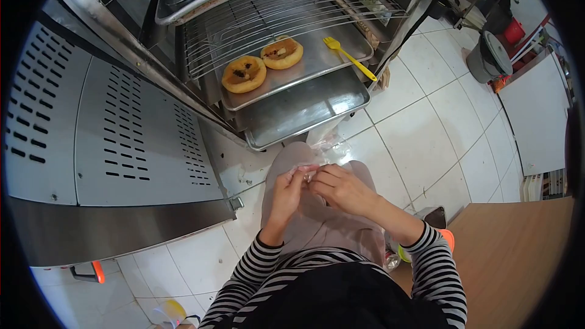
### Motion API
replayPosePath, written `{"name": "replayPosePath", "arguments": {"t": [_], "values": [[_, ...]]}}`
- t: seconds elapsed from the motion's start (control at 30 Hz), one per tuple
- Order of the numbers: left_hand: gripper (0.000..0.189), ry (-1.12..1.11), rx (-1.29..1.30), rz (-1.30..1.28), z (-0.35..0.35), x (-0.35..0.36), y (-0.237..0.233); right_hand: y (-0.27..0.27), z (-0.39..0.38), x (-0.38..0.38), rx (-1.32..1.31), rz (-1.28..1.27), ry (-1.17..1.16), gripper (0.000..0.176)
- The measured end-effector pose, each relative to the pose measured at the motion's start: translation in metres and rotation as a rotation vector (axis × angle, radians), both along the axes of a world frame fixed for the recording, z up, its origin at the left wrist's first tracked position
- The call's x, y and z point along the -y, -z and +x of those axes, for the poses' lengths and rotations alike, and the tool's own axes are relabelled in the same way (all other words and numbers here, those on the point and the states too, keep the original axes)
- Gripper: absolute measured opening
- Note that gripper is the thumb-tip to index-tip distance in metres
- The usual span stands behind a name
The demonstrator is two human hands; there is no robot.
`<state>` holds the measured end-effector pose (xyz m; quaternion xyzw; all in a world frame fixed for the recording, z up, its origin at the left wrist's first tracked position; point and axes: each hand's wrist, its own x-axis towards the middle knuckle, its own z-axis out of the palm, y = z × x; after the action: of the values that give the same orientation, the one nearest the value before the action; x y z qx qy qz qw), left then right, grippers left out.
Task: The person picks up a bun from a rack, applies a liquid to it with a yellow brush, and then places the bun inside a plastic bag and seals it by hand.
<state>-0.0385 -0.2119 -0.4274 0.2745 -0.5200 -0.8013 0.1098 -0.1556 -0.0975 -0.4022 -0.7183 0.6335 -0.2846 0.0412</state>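
Over my lap, my left hand (288, 191) and my right hand (339, 187) meet with fingertips pinched together. Whatever lies between the fingers is small, pale and partly see-through, and I cannot make it out. Beyond the hands, two round golden pastries with sunken centres, a nearer one (244, 74) and a farther one (282, 53), rest on a metal tray (308, 68). A yellow plastic fork (350, 59) lies on the same tray, its handle over the right edge. Crumpled clear plastic (326, 139) shows just past my knees.
The metal rack (420, 0) holds a wire shelf (262, 21) above the pastries and a lower bare tray (311, 108). A vented steel cabinet (131, 122) stands at left. A wooden tabletop (512, 256) is at right, and a grey bin (487, 58) stands farther back.
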Motion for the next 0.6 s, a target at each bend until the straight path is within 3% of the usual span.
{"name": "replayPosePath", "arguments": {"t": [0.07, 0.13, 0.43, 0.57, 0.6], "values": [[0.033, -0.027, -0.017, -0.015, 0.002, 0.004, -0.004, -0.005, 0.004, 0.003, -0.004, -0.016, -0.006, 0.023], [0.029, -0.002, -0.069, 0.050, 0.002, 0.009, -0.008, -0.014, 0.007, 0.006, 0.212, -0.107, 0.178, 0.025], [0.023, 0.021, -0.067, -0.005, 0.005, 0.011, -0.007, 0.001, -0.002, -0.002, 0.029, -0.126, 0.140, 0.016], [0.022, -0.025, 0.001, 0.031, 0.005, 0.011, -0.016, 0.004, -0.001, 0.002, 0.055, -0.105, 0.106, 0.020], [0.021, -0.027, -0.007, 0.034, 0.004, 0.011, -0.018, 0.001, 0.005, 0.006, 0.119, -0.172, 0.195, 0.018]]}}
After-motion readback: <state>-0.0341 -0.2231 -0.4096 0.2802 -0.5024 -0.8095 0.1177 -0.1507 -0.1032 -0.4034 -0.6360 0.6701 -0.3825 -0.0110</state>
